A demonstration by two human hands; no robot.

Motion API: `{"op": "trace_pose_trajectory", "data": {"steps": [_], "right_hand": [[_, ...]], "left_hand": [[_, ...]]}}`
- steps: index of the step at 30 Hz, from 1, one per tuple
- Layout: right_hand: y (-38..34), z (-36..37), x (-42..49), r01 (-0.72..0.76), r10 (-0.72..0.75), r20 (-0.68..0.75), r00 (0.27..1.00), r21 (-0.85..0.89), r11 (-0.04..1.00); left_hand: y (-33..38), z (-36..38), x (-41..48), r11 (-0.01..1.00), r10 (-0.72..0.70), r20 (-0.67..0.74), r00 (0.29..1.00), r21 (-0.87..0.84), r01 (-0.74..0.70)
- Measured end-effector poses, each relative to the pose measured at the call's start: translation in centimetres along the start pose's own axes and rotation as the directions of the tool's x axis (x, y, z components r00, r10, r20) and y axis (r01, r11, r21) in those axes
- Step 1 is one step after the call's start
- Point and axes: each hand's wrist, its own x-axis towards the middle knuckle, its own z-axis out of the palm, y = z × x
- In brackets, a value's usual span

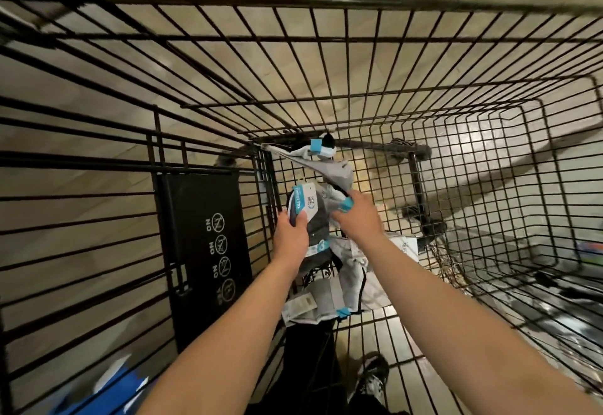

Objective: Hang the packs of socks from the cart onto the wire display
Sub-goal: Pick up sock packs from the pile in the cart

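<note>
Down on the cart floor: soft fabric packs of socks lie heaped against the left wall of the black wire cart (326, 88), a grid of thin metal rods.
Left hand (290, 235): clenched on the dark grey sock pack with a glossy white-and-blue card band (310, 219), thumb on top, lifting its end off the heap.
Right hand (359, 219): fingers curled round the light grey sock pack (336, 170) at a small bright blue clip (346, 205); the limp knit stretches away toward the cart's far end, where a second blue tag (318, 147) shows.
Under the hands: another pale grey pack with blue clip and paper labels (349, 284) lies flat at the near edge.
Left wall: a flat matt black panel printed with white "NO" symbols (202, 235) hangs on the wires.
Right corner: a white paper label (408, 245); dark blurred items beyond cannot be made out.
Beneath: pale wood-look floor (98, 88), a black-and-white shoe (372, 378), a blue-and-white object (114, 382) by the near left corner.
</note>
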Motion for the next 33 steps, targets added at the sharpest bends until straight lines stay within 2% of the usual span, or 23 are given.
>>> {"op": "trace_pose_trajectory", "data": {"steps": [2, 5, 7, 9, 11, 13, 16, 18, 23, 27, 31, 33], "right_hand": [[0.0, -0.2, 0.0, -0.004, 0.003, 0.012, 1.0, 0.059, 0.998], [0.3, -1.4, -1.2, -0.111, 0.119, -0.001, 0.993, 0.339, 0.934], [0.4, -3.3, -3.1, -0.067, 0.112, -0.065, 0.992, 0.491, 0.869], [1.0, -5.4, -5.1, 0.016, 0.082, -0.145, 0.986, 0.572, 0.82], [1.9, -7.5, -7.0, 0.03, 0.106, -0.152, 0.983, 0.697, 0.717], [2.7, -9.9, -9.0, 0.012, 0.124, -0.101, 0.987, 0.822, 0.57], [3.9, -13.3, -12.2, -0.023, 0.052, 0.004, 0.999, 0.927, 0.374], [4.6, -15.3, -14.7, -0.038, 0.007, 0.038, 0.999, 0.951, 0.308], [6.6, -20.1, -21.8, 0.034, -0.026, -0.028, 0.999, 0.953, 0.3], [9.9, -23.1, -27.3, 0.12, 0.004, -0.124, 0.992, 0.969, 0.218], [15.2, -24.3, -32.4, 0.275, 0.21, -0.349, 0.913, 0.908, 0.315], [18.0, -24.7, -35.6, 0.309, 0.279, -0.401, 0.872, 0.895, 0.32]], "left_hand": [[-0.2, 0.1, -0.1, 1.0, 0.007, 0.005, 1.0, 0.006, -0.007], [0.1, 0.0, -0.7, 1.0, -0.006, 0.013, 1.0, -0.002, 0.006], [1.0, 0.0, -1.8, 0.999, 0.032, 0.008, 0.999, 0.032, -0.032], [2.6, 0.1, -3.4, 0.988, 0.117, 0.028, 0.993, 0.096, -0.119], [4.3, 0.3, -5.2, 0.97, 0.202, 0.054, 0.978, 0.126, -0.208], [6.1, 0.6, -7.4, 0.951, 0.264, 0.079, 0.961, 0.142, -0.273], [8.4, 1.0, -11.2, 0.946, 0.302, 0.116, 0.946, 0.089, -0.313], [9.6, 1.4, -14.1, 0.924, 0.361, 0.15, 0.921, 0.078, -0.375], [11.2, 3.1, -21.5, 0.866, 0.453, 0.267, 0.851, 0.093, -0.491], [11.6, 5.6, -27.5, 0.804, 0.516, 0.338, 0.787, 0.125, -0.581], [10.2, 8.7, -34.7, 0.704, 0.593, 0.424, 0.685, 0.139, -0.696], [8.8, 10.1, -38.5, 0.652, 0.617, 0.459, 0.639, 0.157, -0.742]]}}
